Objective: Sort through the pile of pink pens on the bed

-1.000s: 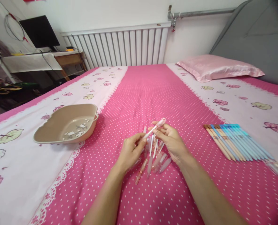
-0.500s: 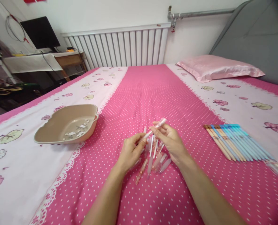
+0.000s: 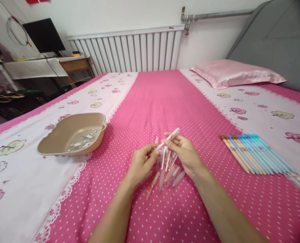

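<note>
A clear, pink-tinted pen (image 3: 174,133) slants between my two hands above the polka-dot bedsheet. My left hand (image 3: 143,162) is closed in a pinch on its lower end. Farther up the barrel, my right hand (image 3: 184,151) grips it with thumb and fingers, and the pinkish end sticks out beyond them. Beneath the hands lies a loose pile of pen parts: pink translucent barrels (image 3: 170,176), thin white refills (image 3: 163,158) and a patterned pink tube (image 3: 153,185). My hands and the held pen hide some of the pile.
To the left stands a beige plastic basin (image 3: 64,135) with small white and grey pieces inside. A row of blue and beige pens (image 3: 256,153) lies at the right. Farther back are a pink pillow (image 3: 238,72), a radiator (image 3: 129,50) and a desk with a monitor (image 3: 44,35).
The pen has shifted slightly in my fingers, and its far end shows more sharply. Both hands stay in nearly the same place; the pile, basin and row of pens have not moved.
</note>
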Action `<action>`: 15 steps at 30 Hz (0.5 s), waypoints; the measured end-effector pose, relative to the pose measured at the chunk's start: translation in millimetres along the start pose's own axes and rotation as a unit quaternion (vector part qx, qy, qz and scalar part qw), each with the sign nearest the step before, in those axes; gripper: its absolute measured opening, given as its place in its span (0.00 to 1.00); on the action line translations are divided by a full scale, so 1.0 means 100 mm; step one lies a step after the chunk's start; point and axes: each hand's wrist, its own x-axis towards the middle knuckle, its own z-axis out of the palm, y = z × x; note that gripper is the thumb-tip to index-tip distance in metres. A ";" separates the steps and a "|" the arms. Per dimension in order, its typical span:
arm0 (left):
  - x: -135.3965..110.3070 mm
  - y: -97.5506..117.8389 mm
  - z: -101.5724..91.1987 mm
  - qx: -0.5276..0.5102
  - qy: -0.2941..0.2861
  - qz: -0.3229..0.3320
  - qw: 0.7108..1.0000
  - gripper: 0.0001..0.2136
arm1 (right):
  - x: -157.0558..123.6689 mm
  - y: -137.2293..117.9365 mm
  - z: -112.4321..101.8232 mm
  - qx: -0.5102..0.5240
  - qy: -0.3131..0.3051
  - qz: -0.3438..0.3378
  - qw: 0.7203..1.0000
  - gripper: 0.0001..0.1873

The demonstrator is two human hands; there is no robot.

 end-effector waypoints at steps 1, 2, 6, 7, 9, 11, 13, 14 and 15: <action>0.00 0.00 0.00 0.000 0.004 0.000 1.000 0.13 | 0.00 0.00 0.00 -0.004 0.006 -0.002 1.000 0.23; 0.00 0.00 0.01 0.001 0.008 -0.001 1.000 0.13 | 0.00 0.00 0.00 -0.007 0.010 -0.005 1.000 0.22; 0.00 0.00 0.02 0.006 0.018 -0.003 1.000 0.12 | 0.01 0.03 0.00 -0.024 0.010 -0.018 1.000 0.20; 0.00 0.00 0.01 0.007 0.018 -0.001 1.000 0.12 | 0.01 0.03 0.00 -0.029 0.010 -0.021 0.999 0.20; 0.00 0.00 0.01 0.005 0.014 0.005 1.000 0.12 | 0.00 0.03 0.00 -0.034 0.006 -0.025 0.999 0.20; 0.00 0.00 0.00 0.000 0.004 0.007 1.000 0.12 | -0.01 0.01 0.00 -0.024 -0.009 -0.023 0.999 0.20; 0.00 0.00 -0.01 -0.004 -0.005 0.003 1.000 0.14 | -0.02 -0.02 0.00 -0.004 -0.038 -0.024 0.999 0.21; 0.00 0.00 -0.01 -0.006 -0.008 0.000 1.000 0.14 | -0.03 -0.03 0.00 0.006 -0.052 -0.024 0.998 0.22; 0.00 0.00 -0.01 -0.008 -0.010 -0.003 1.000 0.14 | -0.03 -0.04 0.00 0.012 -0.064 -0.024 0.998 0.22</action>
